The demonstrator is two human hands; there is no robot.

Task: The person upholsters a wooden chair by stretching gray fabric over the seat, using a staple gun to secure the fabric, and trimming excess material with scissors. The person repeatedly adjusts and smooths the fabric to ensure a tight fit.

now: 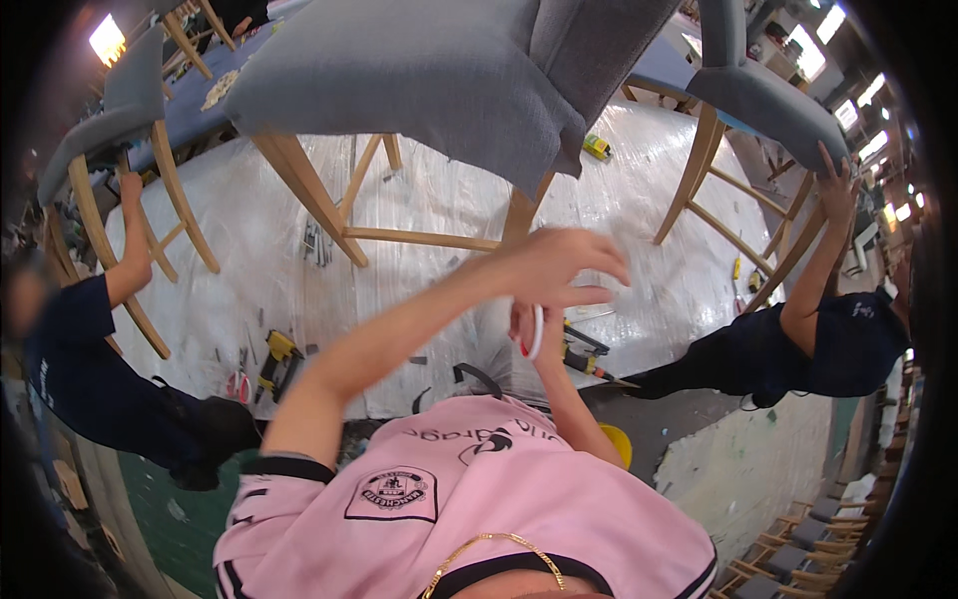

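In front of me stands a chair with a grey fabric seat (399, 80) and pale wooden legs (309, 195). Loose grey fabric (539, 150) hangs over the near right corner of the seat. My left hand (569, 265) is stretched across to the right, just below that corner, with fingers apart and slightly blurred; it holds nothing visible. Partly behind it, my right hand (521, 321) grips what looks like scissors by red and white handle loops (536, 334). Their blades are hidden.
Plastic sheeting (419, 290) covers the table. Staple guns lie left (279, 364) and right (587, 349), beside red-handled scissors (238, 384). People at left (80, 339) and right (838, 339) each touch another grey chair. More chairs (808, 544) stand at lower right.
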